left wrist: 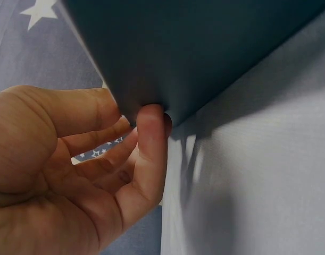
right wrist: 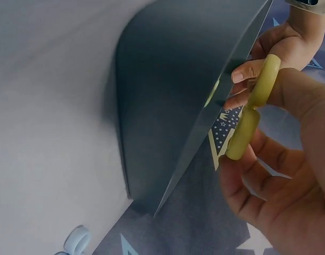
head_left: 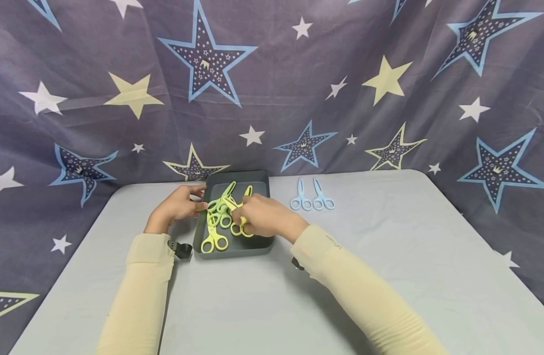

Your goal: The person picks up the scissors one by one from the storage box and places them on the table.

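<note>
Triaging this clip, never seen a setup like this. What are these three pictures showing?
There's no robot: these are a person's bare hands, filmed by worn cameras. The wide picture comes from the head, looking forward and down; the two close-ups come from the left and right wrists.

On the pale table sits a dark gray tray with yellow and green scissors inside. Two blue scissors lie to its right.

The left hand holds the tray's left edge; the right hand pinches a yellow pair of scissors.
</note>
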A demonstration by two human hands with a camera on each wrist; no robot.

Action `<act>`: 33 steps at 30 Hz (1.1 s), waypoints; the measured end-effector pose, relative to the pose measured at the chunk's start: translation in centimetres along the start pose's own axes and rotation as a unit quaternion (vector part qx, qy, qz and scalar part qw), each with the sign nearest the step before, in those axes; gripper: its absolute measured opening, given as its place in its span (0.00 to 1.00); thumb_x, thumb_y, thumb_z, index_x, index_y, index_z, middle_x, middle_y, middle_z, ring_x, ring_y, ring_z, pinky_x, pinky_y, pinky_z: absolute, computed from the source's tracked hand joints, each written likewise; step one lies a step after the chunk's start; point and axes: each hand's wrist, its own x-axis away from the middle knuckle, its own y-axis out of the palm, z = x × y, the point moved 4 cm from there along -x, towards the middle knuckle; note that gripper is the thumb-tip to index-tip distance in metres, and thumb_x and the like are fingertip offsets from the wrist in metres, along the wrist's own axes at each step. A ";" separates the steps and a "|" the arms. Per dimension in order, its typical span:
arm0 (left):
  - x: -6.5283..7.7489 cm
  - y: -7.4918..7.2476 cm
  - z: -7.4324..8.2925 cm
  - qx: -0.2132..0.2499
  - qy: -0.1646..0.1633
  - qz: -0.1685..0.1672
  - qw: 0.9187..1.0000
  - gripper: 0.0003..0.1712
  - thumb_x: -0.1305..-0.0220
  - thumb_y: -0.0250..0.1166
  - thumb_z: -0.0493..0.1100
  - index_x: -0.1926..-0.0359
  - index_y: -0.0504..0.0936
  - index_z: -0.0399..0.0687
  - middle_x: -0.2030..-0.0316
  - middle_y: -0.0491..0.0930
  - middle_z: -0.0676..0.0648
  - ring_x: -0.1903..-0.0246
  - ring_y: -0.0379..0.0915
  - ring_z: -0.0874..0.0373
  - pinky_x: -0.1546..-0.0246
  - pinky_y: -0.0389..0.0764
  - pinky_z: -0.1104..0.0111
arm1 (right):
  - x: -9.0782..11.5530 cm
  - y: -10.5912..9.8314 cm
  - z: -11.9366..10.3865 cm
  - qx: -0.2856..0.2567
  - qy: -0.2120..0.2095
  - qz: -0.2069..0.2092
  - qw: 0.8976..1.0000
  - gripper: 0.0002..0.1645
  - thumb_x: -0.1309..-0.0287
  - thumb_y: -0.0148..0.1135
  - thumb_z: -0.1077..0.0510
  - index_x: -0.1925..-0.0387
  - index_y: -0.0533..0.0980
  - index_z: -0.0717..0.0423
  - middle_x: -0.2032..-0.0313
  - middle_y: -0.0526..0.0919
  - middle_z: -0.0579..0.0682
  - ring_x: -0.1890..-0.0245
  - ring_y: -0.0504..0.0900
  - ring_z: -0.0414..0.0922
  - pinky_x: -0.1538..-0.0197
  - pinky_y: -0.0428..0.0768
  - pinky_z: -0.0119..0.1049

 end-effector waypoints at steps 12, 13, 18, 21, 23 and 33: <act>0.0 0.0 0.2 0.002 -0.001 -0.004 1.000 0.39 0.30 0.63 0.32 0.23 0.57 0.30 0.36 0.67 0.23 0.54 0.82 0.42 0.58 0.88 0.63 | 0.7 -0.4 1.7 -0.001 0.062 0.022 0.998 0.16 0.47 0.71 0.63 0.55 0.87 0.45 0.59 0.82 0.46 0.58 0.78 0.46 0.57 0.80 0.41; 0.0 0.0 0.2 0.002 -0.001 -0.004 1.000 0.39 0.30 0.63 0.32 0.23 0.56 0.30 0.36 0.67 0.23 0.54 0.82 0.41 0.58 0.88 0.63 | 0.7 -0.4 1.9 -0.001 0.066 0.024 0.998 0.16 0.47 0.71 0.62 0.55 0.87 0.45 0.59 0.82 0.46 0.58 0.78 0.47 0.58 0.81 0.41; 0.0 0.0 0.2 0.000 0.000 -0.004 1.000 0.40 0.30 0.63 0.32 0.23 0.57 0.29 0.36 0.67 0.22 0.54 0.82 0.42 0.58 0.88 0.64 | 1.3 -0.7 2.8 0.000 0.092 0.029 0.995 0.15 0.45 0.71 0.60 0.54 0.86 0.43 0.58 0.80 0.47 0.59 0.76 0.48 0.60 0.80 0.41; 0.0 0.0 0.2 -0.001 0.000 -0.004 1.000 0.40 0.30 0.63 0.32 0.23 0.57 0.30 0.36 0.68 0.22 0.54 0.82 0.42 0.59 0.88 0.64 | 1.7 -1.0 3.3 -0.006 0.104 0.035 0.994 0.14 0.44 0.71 0.59 0.55 0.86 0.43 0.60 0.78 0.47 0.61 0.75 0.47 0.63 0.80 0.40; -0.1 0.0 0.2 0.000 -0.001 -0.004 1.000 0.40 0.30 0.63 0.32 0.23 0.57 0.30 0.36 0.67 0.23 0.53 0.81 0.41 0.58 0.88 0.64 | 1.9 -1.1 3.7 -0.006 0.110 0.041 0.993 0.13 0.44 0.71 0.59 0.57 0.86 0.44 0.61 0.78 0.47 0.61 0.75 0.47 0.64 0.79 0.40; 0.1 0.1 0.2 0.004 -0.009 -0.006 1.000 0.40 0.30 0.63 0.32 0.23 0.56 0.31 0.35 0.67 0.23 0.51 0.81 0.40 0.58 0.88 0.64 | 3.1 -0.9 5.6 0.024 0.164 0.053 0.985 0.07 0.43 0.71 0.57 0.62 0.84 0.43 0.61 0.79 0.50 0.61 0.75 0.50 0.63 0.80 0.43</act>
